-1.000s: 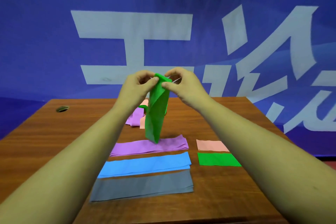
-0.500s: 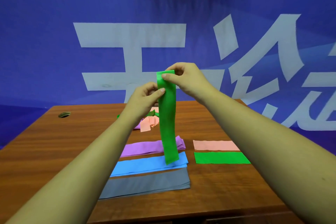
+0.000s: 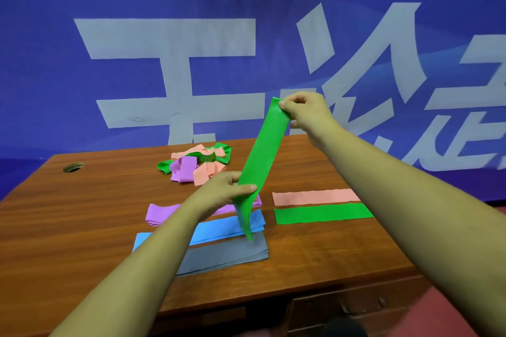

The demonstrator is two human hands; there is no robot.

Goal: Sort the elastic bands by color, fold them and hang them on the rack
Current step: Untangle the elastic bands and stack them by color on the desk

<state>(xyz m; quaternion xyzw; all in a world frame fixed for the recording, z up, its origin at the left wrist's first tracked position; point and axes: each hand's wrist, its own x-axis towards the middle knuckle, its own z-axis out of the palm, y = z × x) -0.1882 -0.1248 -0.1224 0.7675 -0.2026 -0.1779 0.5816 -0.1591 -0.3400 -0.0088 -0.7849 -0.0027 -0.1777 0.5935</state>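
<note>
Step in hand: sorting, as I judge it. One green band (image 3: 262, 161) is up off the desk (image 3: 82, 213) and held out straight between both hands, ready to join its colour.

Right hand (image 3: 306, 112): raised, fingers (image 3: 283, 103) curled in, thumb and forefinger nipping the band's top end.

Left hand (image 3: 221, 194): lower and nearer me, thumb (image 3: 246, 187) laid across the front face, the other fingers behind, gripping the band well down its length.

Where the band is: in the air over the middle of the desk, touching neither wood nor piles as far as I can tell.

Long axis: steep diagonal, top end up and to the right, bottom down and to the left. Below the left hand a short tail hangs almost straight down and narrows to a tip above the blue stack (image 3: 227, 227), near its edge with the grey stack (image 3: 227, 254).

Sorted so far: purple stack (image 3: 161, 213), blue and grey lie left. A pink strip (image 3: 315, 196) and a flat green strip (image 3: 323, 213) lie right, all running left to right.

Unsorted: a tangled heap (image 3: 197, 164) of green, purple and pink at the far side.

Next move, my reading: swing the band level, long axis left to right, and lower it square onto the flat green strip. The tail wants smoothing first or it may crease.

Rack: not in view.
</note>
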